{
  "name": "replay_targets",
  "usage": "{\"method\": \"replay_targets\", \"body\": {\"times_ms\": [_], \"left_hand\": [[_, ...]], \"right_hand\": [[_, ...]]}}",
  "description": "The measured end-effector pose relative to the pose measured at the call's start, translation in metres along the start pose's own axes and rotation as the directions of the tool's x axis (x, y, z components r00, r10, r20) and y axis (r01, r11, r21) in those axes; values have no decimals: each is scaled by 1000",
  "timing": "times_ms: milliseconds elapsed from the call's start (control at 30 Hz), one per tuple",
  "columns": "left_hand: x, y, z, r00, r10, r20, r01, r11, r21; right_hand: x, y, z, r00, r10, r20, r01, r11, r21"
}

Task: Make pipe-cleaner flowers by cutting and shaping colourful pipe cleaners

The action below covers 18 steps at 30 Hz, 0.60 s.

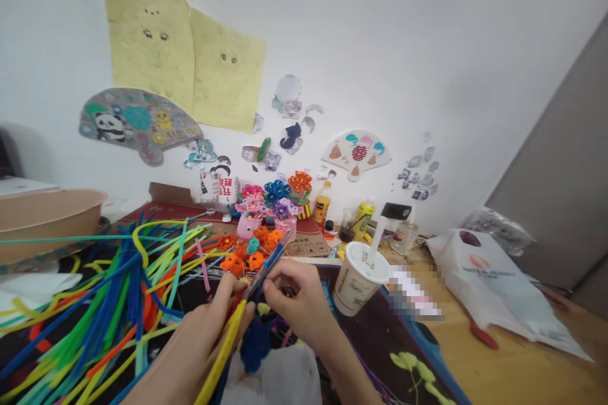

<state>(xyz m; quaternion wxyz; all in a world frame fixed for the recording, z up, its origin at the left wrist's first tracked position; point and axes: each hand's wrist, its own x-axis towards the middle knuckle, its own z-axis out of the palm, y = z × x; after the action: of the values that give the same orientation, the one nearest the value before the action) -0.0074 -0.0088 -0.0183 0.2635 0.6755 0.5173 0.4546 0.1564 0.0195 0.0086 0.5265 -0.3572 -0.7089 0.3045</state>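
My left hand (202,345) is closed around a long tool with a yellow handle (221,354), whose metal tip reaches up to a blue pipe cleaner (273,258). My right hand (297,300) pinches that blue pipe cleaner close to the tool's tip. A small dark blue pipe-cleaner piece (254,345) lies under both hands. Orange pipe-cleaner flowers (244,256) sit just beyond my fingers.
A big loose pile of coloured pipe cleaners (109,291) covers the left. A paper cup with a straw (356,278) stands right of my hands. Finished flower pots (270,209), bottles (323,205), a white plastic bag (489,285) and a brown bowl (47,215) surround the mat.
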Motion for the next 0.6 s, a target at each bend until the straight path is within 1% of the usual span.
{"method": "replay_targets", "body": {"times_ms": [100,167,300,400,500,600], "left_hand": [[5,0,3,1000,5,8,-6,995,95],[7,0,3,999,23,36,-28,991,132],[11,-5,-2,998,23,67,-32,991,131],[12,-14,-2,998,-5,58,2,999,49],[9,-20,4,995,-19,99,31,993,-116],[4,-18,11,991,-58,122,88,961,-261]], "right_hand": [[-1,-1,1,1000,-8,11,7,1000,6],[0,-2,-1,1000,4,7,-4,1000,27],[1,-1,-5,995,95,-10,-93,988,127],[2,-1,-8,988,150,-31,-142,971,191],[3,-1,-9,984,172,-51,-155,959,238],[4,-2,-9,980,184,-74,-154,943,293]]}}
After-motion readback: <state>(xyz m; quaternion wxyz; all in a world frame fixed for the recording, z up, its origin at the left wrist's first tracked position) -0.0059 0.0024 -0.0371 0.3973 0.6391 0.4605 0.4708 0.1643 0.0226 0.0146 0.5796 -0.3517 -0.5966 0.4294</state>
